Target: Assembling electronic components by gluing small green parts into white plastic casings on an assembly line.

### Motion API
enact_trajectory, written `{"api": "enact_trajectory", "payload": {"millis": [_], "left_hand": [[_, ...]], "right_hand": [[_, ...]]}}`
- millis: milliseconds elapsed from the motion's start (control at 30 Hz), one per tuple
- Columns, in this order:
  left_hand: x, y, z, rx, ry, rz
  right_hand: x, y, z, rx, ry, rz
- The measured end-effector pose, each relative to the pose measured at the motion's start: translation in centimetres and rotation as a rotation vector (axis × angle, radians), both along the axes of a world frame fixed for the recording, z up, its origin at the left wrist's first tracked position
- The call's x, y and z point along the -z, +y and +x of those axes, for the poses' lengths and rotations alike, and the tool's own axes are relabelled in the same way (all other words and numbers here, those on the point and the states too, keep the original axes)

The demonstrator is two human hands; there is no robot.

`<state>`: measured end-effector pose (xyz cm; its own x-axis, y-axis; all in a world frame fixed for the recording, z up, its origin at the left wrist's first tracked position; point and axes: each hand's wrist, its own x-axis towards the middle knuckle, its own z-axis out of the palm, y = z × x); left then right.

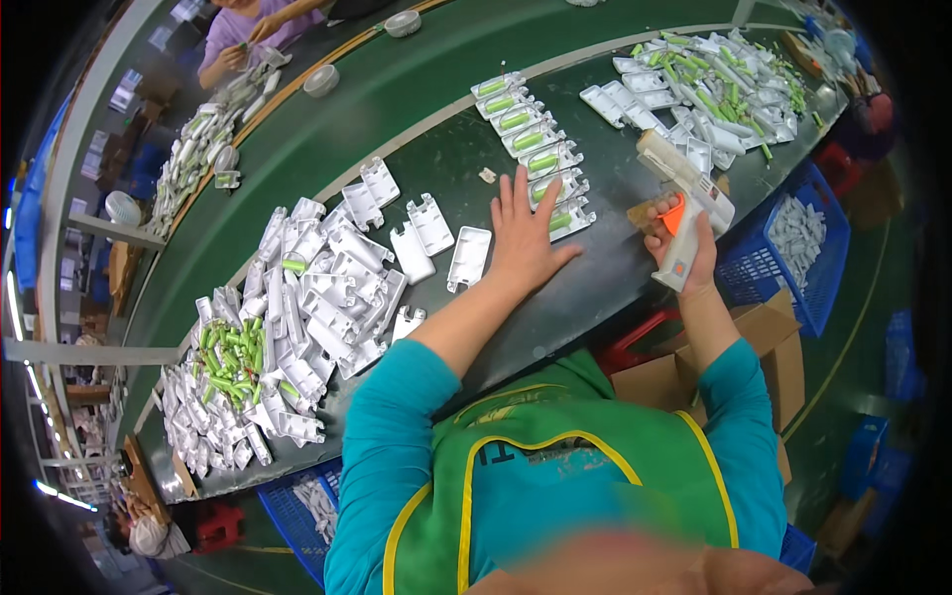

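A row of white plastic housings [516, 121], each with a green battery cell in it, runs down the middle of the dark table. My left hand [526, 233] lies open with spread fingers at the near end of that row, its fingers over or beside the nearest housings. Right of the row, my right hand [701, 253] is closed around the handle of a white glue gun [706, 203] with an orange trigger. The gun is held up near the table's front edge. Several white housings without cells, one of them a white shell [469, 258], lie left of my left hand.
A large heap of white housings [332, 288] with loose green cells [233, 357] covers the left. Another heap [709, 89] lies at the far right. Beyond the table runs a green conveyor belt [436, 50]. A blue crate [811, 248] and cardboard box [769, 332] stand at the right.
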<state>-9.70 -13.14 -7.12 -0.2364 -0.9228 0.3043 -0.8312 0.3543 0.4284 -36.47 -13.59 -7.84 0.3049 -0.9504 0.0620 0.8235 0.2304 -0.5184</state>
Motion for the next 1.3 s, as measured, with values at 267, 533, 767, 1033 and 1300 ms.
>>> {"api": "enact_trajectory", "payload": {"millis": [267,533,767,1033,1300], "left_hand": [[0.1,-3.9,-4.0,-0.078,0.101,0.021],[0.5,-5.7,-5.8,-0.122,0.124,0.01],[-0.3,-6.7,-6.8,-0.05,0.188,0.029],[-2.5,-2.1,-3.0,-0.014,0.044,-0.024],[-3.2,2.7,8.3,-0.352,-0.285,0.026]], "right_hand": [[0.2,0.0,0.0,0.018,-0.035,0.026],[0.3,0.0,0.0,0.024,-0.013,0.034],[0.3,0.0,0.0,0.042,-0.002,0.024],[0.8,-0.1,0.0,0.068,-0.003,0.028],[0.9,-0.1,-0.5,0.032,-0.013,-0.018]]}}
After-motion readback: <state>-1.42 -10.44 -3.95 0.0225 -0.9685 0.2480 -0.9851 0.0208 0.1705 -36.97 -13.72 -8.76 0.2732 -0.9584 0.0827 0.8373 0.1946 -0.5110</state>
